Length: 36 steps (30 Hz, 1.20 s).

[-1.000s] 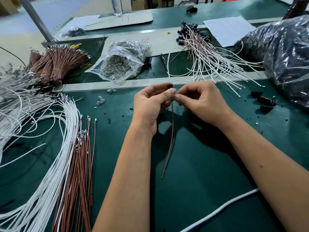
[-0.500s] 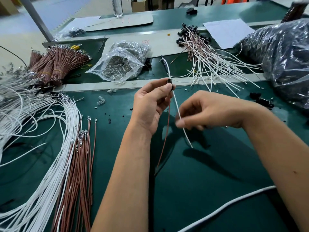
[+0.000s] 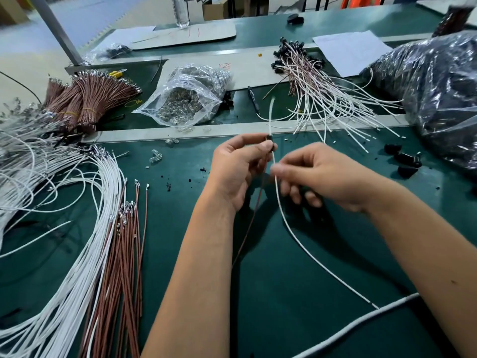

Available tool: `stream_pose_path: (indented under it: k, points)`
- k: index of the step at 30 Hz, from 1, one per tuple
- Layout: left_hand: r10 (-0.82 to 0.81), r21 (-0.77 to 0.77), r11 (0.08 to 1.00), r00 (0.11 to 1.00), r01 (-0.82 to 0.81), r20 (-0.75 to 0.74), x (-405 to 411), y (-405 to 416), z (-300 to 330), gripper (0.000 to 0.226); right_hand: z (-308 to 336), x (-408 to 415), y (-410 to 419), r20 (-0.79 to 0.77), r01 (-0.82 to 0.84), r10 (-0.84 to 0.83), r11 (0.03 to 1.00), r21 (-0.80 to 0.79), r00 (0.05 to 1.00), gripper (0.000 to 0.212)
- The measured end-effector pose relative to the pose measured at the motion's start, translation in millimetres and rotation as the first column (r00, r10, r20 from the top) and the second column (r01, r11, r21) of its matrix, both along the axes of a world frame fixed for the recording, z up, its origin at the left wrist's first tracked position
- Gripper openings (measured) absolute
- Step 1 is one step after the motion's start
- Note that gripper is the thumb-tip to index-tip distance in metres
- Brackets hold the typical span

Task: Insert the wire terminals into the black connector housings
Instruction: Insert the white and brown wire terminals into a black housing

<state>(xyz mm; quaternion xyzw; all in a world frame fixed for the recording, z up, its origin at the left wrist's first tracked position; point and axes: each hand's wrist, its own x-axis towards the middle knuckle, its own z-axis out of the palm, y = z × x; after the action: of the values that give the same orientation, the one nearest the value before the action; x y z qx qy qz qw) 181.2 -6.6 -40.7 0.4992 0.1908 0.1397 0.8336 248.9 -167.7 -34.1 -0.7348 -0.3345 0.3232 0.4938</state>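
Above the bench middle, my left hand (image 3: 238, 167) is pinching the black connector housing (image 3: 269, 139); my right hand (image 3: 320, 177) is pinching the white wire (image 3: 289, 223), which should be kept straight and in line with the cavity.

Bright, even overhead light. The hands (image 3: 284, 174) are slightly motion-blurred and cast soft shadows on the green mat (image 3: 296, 267) beneath them. Glare glints off the plastic bag (image 3: 433, 94) beyond.

Table mat (image 3: 296, 254): dark green. Loose wires (image 3: 64, 228): white. Wire bundle (image 3: 124, 254): reddish brown. Held plug (image 3: 269, 139): black. Bag (image 3: 188, 99): clear plastic. Paper sheet (image 3: 351, 51): white.
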Motion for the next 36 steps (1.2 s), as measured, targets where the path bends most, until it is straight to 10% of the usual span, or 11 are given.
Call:
stream_pose_path:
  k: [3, 8, 14, 36]
  points:
    - [0.004, 0.021, 1.0, 1.0, -0.004, -0.009, 1, -4, -2, 0.015, -6, 1, 4, 0.019, 0.146, -0.149, 0.981, 0.128, 0.989, 0.025]
    - [0.057, 0.011, 0.998, 0.997, -0.058, 0.051, 1, 3, -4, 0.017, -7, 0, -14, -0.03, -0.194, 0.193, 0.98, -0.052, 0.981, 0.025]
    - [-0.06, 0.189, 0.981, 0.997, 0.051, 0.041, 1, -6, -6, 0.019, -18, -5, 1, -0.094, 0.211, -0.195, 0.954, 0.212, 0.976, 0.029]
    - [-0.114, 0.29, 0.954, 0.985, 0.073, 0.129, -2, -18, 1, 0.02, -31, -11, -3, -0.035, 0.388, -0.405, 0.844, 0.372, 0.914, 0.017]
